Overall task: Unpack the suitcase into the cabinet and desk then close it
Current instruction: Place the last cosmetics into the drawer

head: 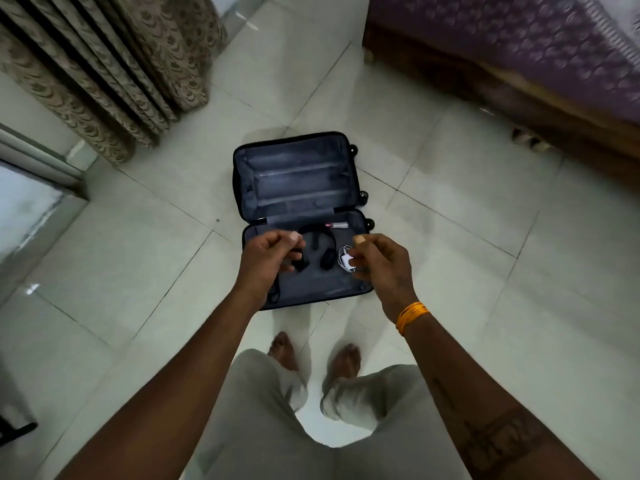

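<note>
We're standing over the suitcase (298, 216), open flat on the tile floor, both hands reaching down twd the near half. Left hand (266, 256): fingers loosely curled, nothing clearly in them; can't tell if they touch the headphones. Right hand (379, 259): same loose curl, nothing gripped as far as we can see.

Contents: far half looks bare, just grey lining. Near half holds black headphones (320, 245) just beyond and betw. our two sets of fingertips, a white charger w/ coiled cable (346, 259) right beside the right fingertips, a small pinkish tube (336, 224) further past the fingers, and a dark cord (274, 292) under the left wrist.

Handling, our guess: all light stuff. Headphones are stiff; take by the band, not the ear cups. Charger cable is floppy, will trail and snag, so grab plug and coil together. Tube prob. rolls; pinch it mid-body.
</note>
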